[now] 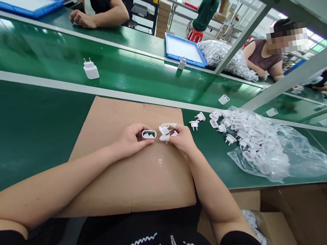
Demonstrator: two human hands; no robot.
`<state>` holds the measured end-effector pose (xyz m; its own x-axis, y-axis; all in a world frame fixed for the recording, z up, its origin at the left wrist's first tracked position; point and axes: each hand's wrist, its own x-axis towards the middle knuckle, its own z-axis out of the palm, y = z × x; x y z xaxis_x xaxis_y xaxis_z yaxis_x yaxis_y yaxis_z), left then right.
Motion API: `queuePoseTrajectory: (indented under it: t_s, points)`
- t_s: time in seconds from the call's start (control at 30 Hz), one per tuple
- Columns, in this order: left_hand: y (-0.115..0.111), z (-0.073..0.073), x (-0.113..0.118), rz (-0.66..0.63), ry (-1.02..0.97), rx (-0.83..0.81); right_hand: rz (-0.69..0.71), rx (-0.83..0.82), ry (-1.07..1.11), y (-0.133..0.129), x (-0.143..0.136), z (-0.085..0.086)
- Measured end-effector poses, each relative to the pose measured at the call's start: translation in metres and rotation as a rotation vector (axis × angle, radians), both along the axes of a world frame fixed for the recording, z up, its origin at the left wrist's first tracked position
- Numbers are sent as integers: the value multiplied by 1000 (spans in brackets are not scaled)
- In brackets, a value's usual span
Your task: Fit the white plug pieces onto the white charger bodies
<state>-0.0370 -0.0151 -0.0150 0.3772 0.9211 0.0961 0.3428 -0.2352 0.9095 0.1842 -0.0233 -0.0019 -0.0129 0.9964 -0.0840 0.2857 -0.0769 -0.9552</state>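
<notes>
Over a brown cardboard sheet (125,178), my left hand (132,140) grips a white charger housing (149,134), its open end facing right and dark parts showing inside. Close by on the right, my right hand (180,136) has its fingers closed around white plug caps (165,130) with pins; how many it holds is unclear. White covers sit on some of its fingertips. The housing and the caps are apart. Two loose plug caps (194,125) lie on the green table just right of my right hand.
A clear plastic bag (305,158) spills many white plug caps (249,138) at the right. Beyond a pale rail, the green conveyor (58,68) carries finished-looking chargers (91,69). Blue-rimmed trays (184,49) and co-workers are across it. A slanted metal post (243,39) stands at right.
</notes>
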Motion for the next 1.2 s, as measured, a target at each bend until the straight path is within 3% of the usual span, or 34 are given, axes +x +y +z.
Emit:
queuePoseTrajectory:
  t_s: [0.13, 0.33, 0.47, 0.63, 0.73, 0.93, 1.1, 1.2]
  points:
    - [2, -2, -3, -32, -36, -25, 32, 33, 89, -6, -13, 7]
    - [4, -6, -3, -39, -58, 60, 119, 344, -414, -20, -40, 15]
    - [5, -5, -3, -58, -69, 44, 228, 401, -486, -20, -41, 17]
    - [4, -3, -3, -24, -59, 29, 209, 524, -588, -22, -38, 20]
    - [4, -3, -3, -26, -63, 42, 187, 517, -724, -23, -39, 23]
    - [7, -5, -5, -38, -53, 66, 294, 454, -1009, -19, -46, 32]
    - [7, -8, -7, -70, -61, 68, 363, 413, -1097, -14, -52, 47]
    - [3, -10, -6, -46, -22, 173, 377, 381, -1089, -13, -54, 51]
